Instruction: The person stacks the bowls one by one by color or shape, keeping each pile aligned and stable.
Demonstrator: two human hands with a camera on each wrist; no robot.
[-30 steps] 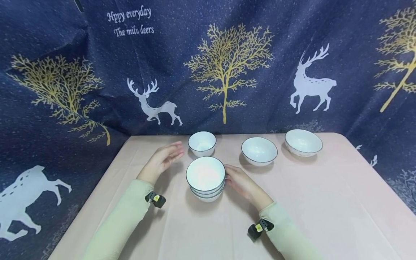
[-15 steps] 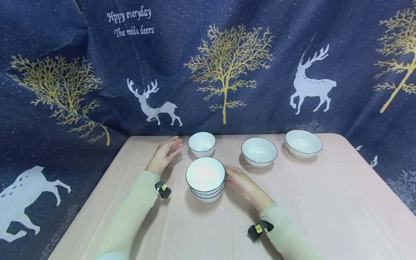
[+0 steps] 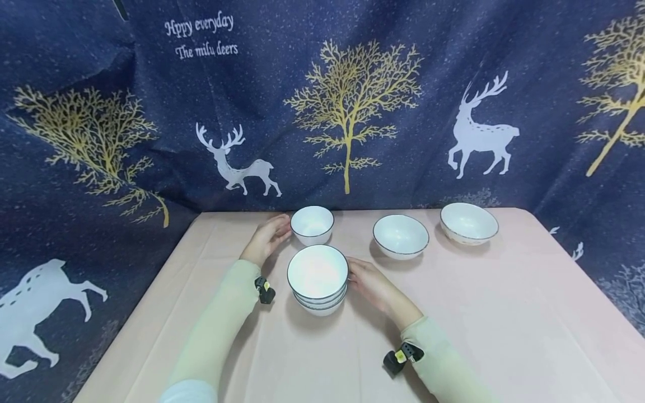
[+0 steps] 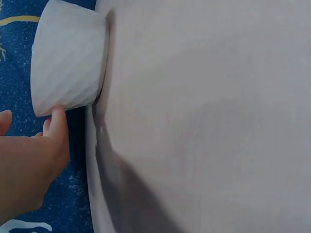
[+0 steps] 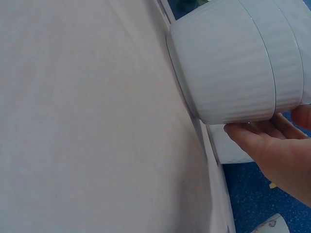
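At the back of the table stands a small white bowl [image 3: 312,225] with a dark rim. My left hand [image 3: 268,238] is at its left side, and in the left wrist view a fingertip [image 4: 58,112] meets the wall of the bowl [image 4: 70,58]. Just in front of it is a stack of several nested white bowls [image 3: 318,280]. The right hand [image 3: 372,284] rests against the right side of this stack, its fingers laid along the ribbed wall in the right wrist view, with the thumb [image 5: 302,115] near the upper bowls.
Two wider white bowls stand to the right, one in the middle [image 3: 401,238] and one farther back [image 3: 469,224]. A pale pink cloth [image 3: 504,313] covers the table. Behind it hangs a dark blue curtain [image 3: 403,33] with deer and trees.
My left hand has moved forward and to the right, from beside the small back bowl to touching it. The right hand has stayed at the stack.
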